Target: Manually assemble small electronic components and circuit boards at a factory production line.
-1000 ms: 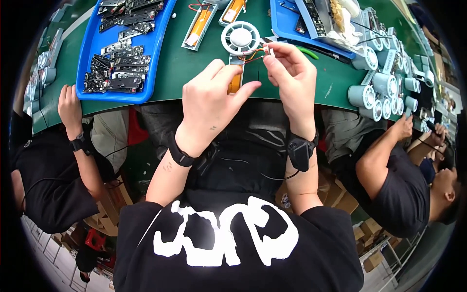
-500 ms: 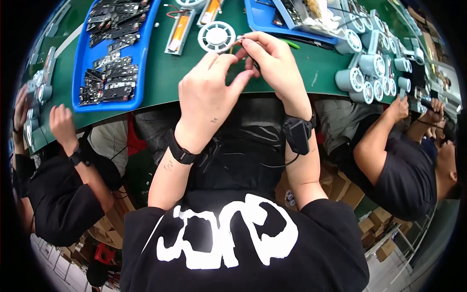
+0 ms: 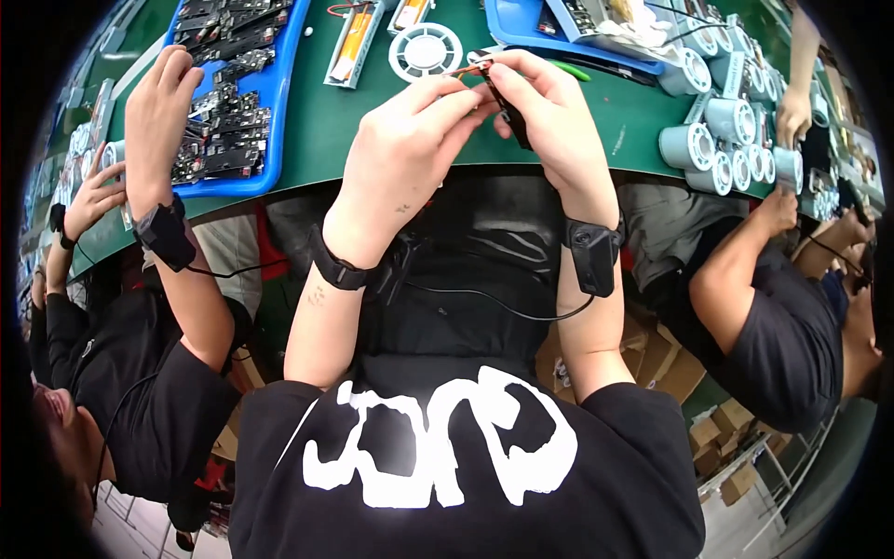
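Both my hands meet over the near part of the green table. My right hand [image 3: 554, 116] is closed around a narrow black circuit board [image 3: 509, 118], held tilted between thumb and fingers. My left hand [image 3: 405, 140] is closed too, its fingertips pinching thin reddish wires [image 3: 460, 72] at the board's upper end. The exact contact between wires and board is hidden by my fingers. Just beyond my hands lies a pale round spoked housing part [image 3: 426, 52]. To its left sits a pale handle shell [image 3: 356, 45] with an orange battery pack and wires inside.
A blue tray [image 3: 270, 140] of black circuit boards stands at left, with a co-worker's hand [image 3: 160, 116] over it. Another blue tray [image 3: 596, 51] lies at the far right, near a green tool handle [image 3: 570, 71]. Several pale round housings [image 3: 687, 147] crowd the table's right side beside another co-worker.
The board in my right hand has tilted into clearer view, and my hands have shifted slightly right. The left co-worker's hand has moved over the tray of boards.
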`<state>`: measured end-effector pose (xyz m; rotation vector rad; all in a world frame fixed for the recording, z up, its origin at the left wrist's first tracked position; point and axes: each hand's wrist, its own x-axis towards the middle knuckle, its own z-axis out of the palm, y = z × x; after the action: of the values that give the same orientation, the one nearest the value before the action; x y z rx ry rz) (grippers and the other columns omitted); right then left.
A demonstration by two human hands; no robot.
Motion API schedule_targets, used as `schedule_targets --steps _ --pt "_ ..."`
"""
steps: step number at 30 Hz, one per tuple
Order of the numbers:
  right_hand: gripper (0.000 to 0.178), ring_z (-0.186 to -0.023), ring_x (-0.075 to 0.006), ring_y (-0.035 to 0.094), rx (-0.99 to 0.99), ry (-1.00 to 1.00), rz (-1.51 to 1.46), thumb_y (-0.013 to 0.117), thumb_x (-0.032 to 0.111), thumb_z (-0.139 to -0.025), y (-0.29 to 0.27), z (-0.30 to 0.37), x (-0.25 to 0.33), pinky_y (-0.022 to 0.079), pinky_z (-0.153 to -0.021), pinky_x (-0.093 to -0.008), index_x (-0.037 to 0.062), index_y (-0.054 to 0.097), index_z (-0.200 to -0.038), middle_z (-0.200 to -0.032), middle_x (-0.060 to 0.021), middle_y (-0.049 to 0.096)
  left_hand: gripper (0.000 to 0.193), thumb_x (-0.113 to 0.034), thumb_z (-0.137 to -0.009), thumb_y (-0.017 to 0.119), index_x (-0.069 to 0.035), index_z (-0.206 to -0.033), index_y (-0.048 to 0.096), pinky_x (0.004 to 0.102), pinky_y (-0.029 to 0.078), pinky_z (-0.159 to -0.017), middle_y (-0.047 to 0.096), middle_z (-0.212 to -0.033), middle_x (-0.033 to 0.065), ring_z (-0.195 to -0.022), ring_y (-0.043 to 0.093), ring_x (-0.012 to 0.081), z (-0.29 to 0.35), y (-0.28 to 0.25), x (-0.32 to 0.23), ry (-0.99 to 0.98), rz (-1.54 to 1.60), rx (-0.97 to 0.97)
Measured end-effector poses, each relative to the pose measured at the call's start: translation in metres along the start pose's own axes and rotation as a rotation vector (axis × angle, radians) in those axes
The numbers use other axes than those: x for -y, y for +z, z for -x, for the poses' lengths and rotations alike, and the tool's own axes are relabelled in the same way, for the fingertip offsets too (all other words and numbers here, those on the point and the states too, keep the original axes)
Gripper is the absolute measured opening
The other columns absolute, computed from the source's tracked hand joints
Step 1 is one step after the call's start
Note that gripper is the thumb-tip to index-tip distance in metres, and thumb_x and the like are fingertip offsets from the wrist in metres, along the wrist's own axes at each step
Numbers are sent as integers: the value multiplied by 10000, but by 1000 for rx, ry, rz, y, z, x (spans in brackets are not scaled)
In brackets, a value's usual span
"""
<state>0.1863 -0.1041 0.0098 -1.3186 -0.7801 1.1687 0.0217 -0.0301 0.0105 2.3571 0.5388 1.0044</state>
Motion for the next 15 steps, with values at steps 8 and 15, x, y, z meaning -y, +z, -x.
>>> schedule_targets --steps 8,15 --pt "267 -849 -93 628 -9 -36 -105 559 142 -1047 12 11 -20 472 -658 -216 -12 636 -1250 -1009 -60 697 144 -23 -851 744 -30 -993 724 316 569 -677 724 -918 99 -785 712 270 10 -4 13 -37 45 -58" --pt "283 -952 -99 629 -265 -202 -10 634 8 -978 35 34 -27 498 -736 -223 -21 661 -1259 -1098 -76 686 107 -15 -826 796 -8 -920 744 255 554 -633 742 -862 106 -713 711 173 12 1 10 -168 105 -125"
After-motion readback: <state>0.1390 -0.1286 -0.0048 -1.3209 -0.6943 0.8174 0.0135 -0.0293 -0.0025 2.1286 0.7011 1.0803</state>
